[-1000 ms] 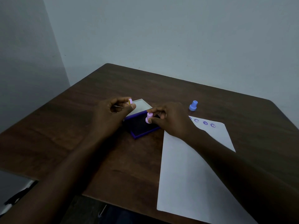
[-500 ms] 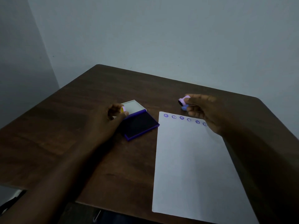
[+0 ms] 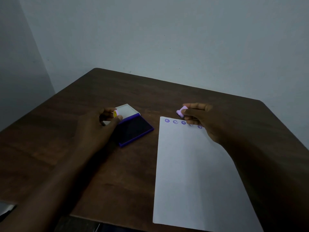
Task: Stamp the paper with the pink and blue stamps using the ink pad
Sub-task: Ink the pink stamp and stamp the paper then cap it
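Over the sheet's far edge: right hand (image 3: 200,119) pinching pink stamp (image 3: 181,111), tilted, above the paper (image 3: 192,173) with its stamped row. Left hand (image 3: 100,126) pinching a small yellow-faced cap (image 3: 115,113) beside the open ink pad (image 3: 133,129) on the bench (image 3: 83,164).

Both forearms bare, no sleeves or jewellery visible.

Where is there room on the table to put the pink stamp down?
The bare wood between the ink pad and the paper's left edge is free, and so is the table behind both, toward the wall. It is crowded along the paper's top row of stamp marks, where the right hand holds the pink stamp.
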`<state>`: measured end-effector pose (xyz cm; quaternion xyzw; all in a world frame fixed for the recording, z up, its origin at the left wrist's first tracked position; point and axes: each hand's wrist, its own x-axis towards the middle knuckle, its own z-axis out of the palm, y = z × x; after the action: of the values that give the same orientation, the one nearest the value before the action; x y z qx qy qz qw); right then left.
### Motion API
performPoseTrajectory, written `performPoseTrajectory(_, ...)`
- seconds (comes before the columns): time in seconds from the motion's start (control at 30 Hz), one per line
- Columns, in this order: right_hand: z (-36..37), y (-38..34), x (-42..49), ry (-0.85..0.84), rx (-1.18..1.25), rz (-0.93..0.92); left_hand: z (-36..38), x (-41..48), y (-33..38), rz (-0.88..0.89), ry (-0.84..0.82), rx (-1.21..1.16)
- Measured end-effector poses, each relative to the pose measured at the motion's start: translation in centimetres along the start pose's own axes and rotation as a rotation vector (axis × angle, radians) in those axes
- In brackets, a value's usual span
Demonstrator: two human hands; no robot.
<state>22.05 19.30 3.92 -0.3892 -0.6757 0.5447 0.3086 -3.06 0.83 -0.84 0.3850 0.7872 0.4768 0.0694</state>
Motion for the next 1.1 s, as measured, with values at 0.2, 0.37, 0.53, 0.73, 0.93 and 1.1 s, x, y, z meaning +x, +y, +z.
performPoseTrajectory(0.2, 0.8, 0.7, 0.0, 0.048, -0.212, -0.033, -0.1, -0.4, 0.4, 0.032, -0.001, -0.091)
performPoseTrajectory(0.37, 2.2, 0.9, 0.1, 0.05, -0.619, -0.179, -0.1, -0.6, 0.5, 0.063, 0.016, -0.124)
performPoseTrajectory(0.53, 3.2, 1.4, 0.0, 0.038, -0.677, -0.216, -0.2, -0.5, 0.5, 0.05, 0.01, -0.133)
performPoseTrajectory(0.73, 3.5, 1.5, 0.0, 0.059, -0.71, -0.207, -0.2, -0.5, 0.9, 0.067, 0.027, -0.118)
performPoseTrajectory(0.93, 4.4, 1.7, -0.3, 0.046, -0.756, -0.193, -0.4, -0.7, 1.0, 0.06, 0.007, -0.107)
performPoseTrajectory(1.1, 4.7, 1.6, -0.5, 0.054, -0.8, -0.203, -0.4, -0.8, 1.0, 0.074, -0.014, -0.096)
